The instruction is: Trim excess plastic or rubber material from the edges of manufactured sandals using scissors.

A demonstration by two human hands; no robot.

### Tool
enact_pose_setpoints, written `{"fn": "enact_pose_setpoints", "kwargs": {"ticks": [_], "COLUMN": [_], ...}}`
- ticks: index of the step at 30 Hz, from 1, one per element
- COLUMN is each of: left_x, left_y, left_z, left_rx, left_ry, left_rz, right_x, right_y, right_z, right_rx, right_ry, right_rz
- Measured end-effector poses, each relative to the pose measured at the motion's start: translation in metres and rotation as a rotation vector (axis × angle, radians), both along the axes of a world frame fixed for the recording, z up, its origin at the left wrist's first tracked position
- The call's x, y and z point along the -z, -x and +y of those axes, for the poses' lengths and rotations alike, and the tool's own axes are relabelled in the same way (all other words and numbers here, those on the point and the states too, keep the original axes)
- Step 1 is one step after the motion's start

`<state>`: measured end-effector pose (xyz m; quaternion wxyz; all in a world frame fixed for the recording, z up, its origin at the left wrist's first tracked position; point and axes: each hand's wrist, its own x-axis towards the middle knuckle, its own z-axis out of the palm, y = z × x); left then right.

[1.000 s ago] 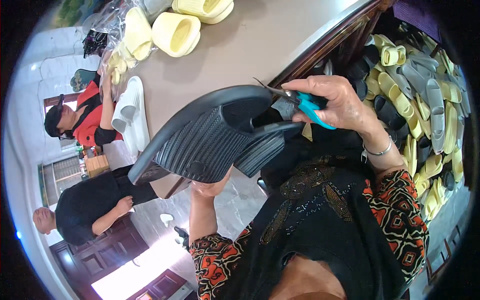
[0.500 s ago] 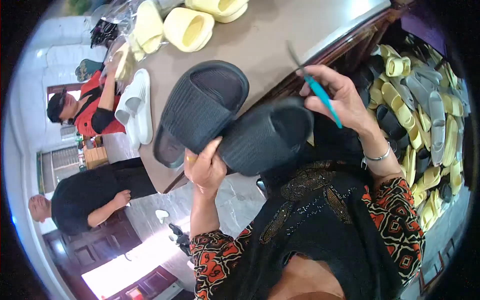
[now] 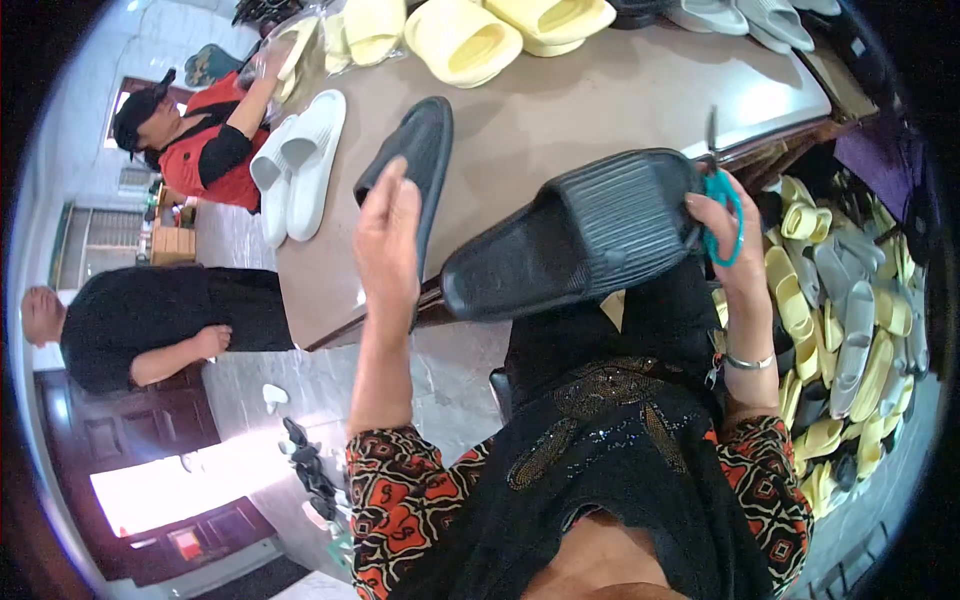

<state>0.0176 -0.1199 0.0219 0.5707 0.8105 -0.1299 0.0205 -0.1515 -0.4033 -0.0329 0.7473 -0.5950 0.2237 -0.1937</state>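
Right hand (image 3: 725, 225) grips black slipper (image 3: 580, 235) above tan table (image 3: 560, 110).

Left hand (image 3: 388, 240) raised, fingers extended; right hand (image 3: 728, 235) apparently curled, gripping.

Black top with beaded gold-and-dark embroidery down the front, short sleeves patterned orange, red and black, silver bangle on right wrist

Black slide sandal (image 3: 590, 235): ribbed sole facing up, tilted, held off the counter (image 3: 560, 110). Second black sandal (image 3: 415, 160) lies on the counter. Teal-handled scissors (image 3: 722, 215) at the first sandal's end.
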Motion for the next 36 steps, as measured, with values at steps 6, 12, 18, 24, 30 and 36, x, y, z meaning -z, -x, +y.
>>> {"fn": "enact_pose_setpoints", "kwargs": {"ticks": [6,12,18,24,30,36], "left_x": [-0.01,-0.04,-0.011,0.01,-0.004,0.013], "left_y": [-0.049,-0.059,-0.1,-0.1,-0.072,-0.088], "left_z": [-0.004,0.013,0.022,0.013,0.009,0.032], "left_rx": [-0.051,0.195,0.205,0.037,-0.218,0.027], "left_ry": [0.6,-0.247,-0.655,-0.657,-0.782,-0.663], "left_rz": [0.507,0.45,-0.625,-0.312,-0.246,-0.331], "right_x": [0.023,0.031,0.023,0.034,0.041,0.018], "right_y": [0.012,0.033,0.034,0.038,0.049,0.021], "right_z": [-0.031,-0.047,-0.04,-0.054,-0.083,-0.042], "right_rx": [0.186,0.274,0.318,0.236,0.26,0.319], "right_ry": [-0.178,-0.193,-0.274,-0.37,-0.392,0.106], "right_rz": [-0.02,-0.003,-0.063,-0.139,-0.226,-0.122]}}
